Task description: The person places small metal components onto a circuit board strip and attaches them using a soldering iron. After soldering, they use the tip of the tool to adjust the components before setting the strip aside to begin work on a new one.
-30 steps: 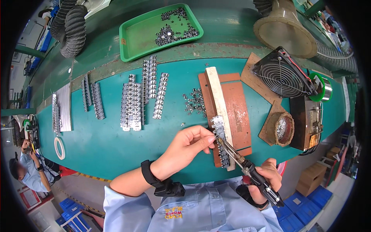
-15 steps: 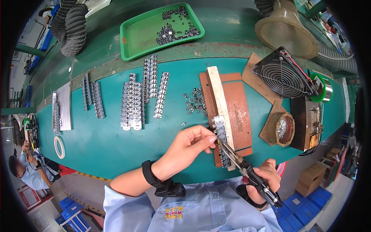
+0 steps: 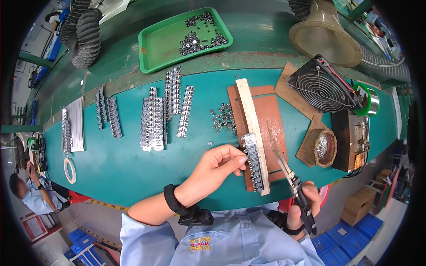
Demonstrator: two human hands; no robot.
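A strip of small circuit boards (image 3: 254, 165) leans along a pale wooden bar (image 3: 252, 119), which lies on a reddish-brown board (image 3: 274, 128). My left hand (image 3: 215, 166) is at the strip's left edge, thumb and forefinger pinched together; whatever is between the fingertips is too small to make out. A soldering iron (image 3: 301, 199) with a black handle is gripped in my right hand (image 3: 306, 206). Its slightly blurred metal tip points up and left over the brown board, apart from the strip. Small metal parts (image 3: 224, 117) lie in a loose pile left of the bar.
More board strips (image 3: 153, 119) stand in groups to the left, near a tape ring (image 3: 69, 170). A green tray (image 3: 155, 48) holds small parts. On the right are a fan (image 3: 321, 86), a solder spool (image 3: 373, 102), a round pot (image 3: 325, 148) and a metal box (image 3: 348, 142).
My right hand has drawn the soldering iron away from the strip, to the right, uncovering the strip's lower part. My left hand has stayed nearly still at the strip's edge.
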